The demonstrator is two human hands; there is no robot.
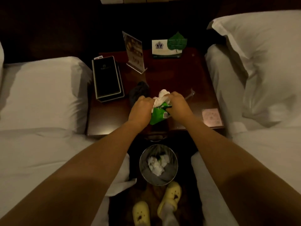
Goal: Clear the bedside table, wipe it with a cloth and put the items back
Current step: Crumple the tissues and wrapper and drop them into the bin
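A: Both hands were closed on the rubbish there. The left hand (141,110) was bunched tight at the 9 o'clock side of the tissue (162,99), and the right hand (178,105) was clamped at the 3 o'clock side, fingers curled over the tissue and the green wrapper (158,117).

B: And all of that was over the table (179,79), near its front edge, not over the bin (158,164).

A: Right, the bin sat at 6 o'clock from the hands, on the floor between the beds, with tissue in it already. I judged the risk was in the carry: a loose wad, two grips, and the wrapper's tail hung free below the hands. If one hand let go early, scraps could have dropped short onto the table or the carpet.

B: What about the dark cloth (140,92)?

A: It lay just beside the left hand, at about 11 o'clock. A careless sweep could have dragged it along into the bin.

B: The rest was not yet cleared.

A: No. The black box (107,79) stood at 10 o'clock, the menu stand (134,52) at 12, the leaf card (169,46) at 1, and a pink card (211,117) at 3, at the table's front corner. That last one looked easy to knock off with a forearm.
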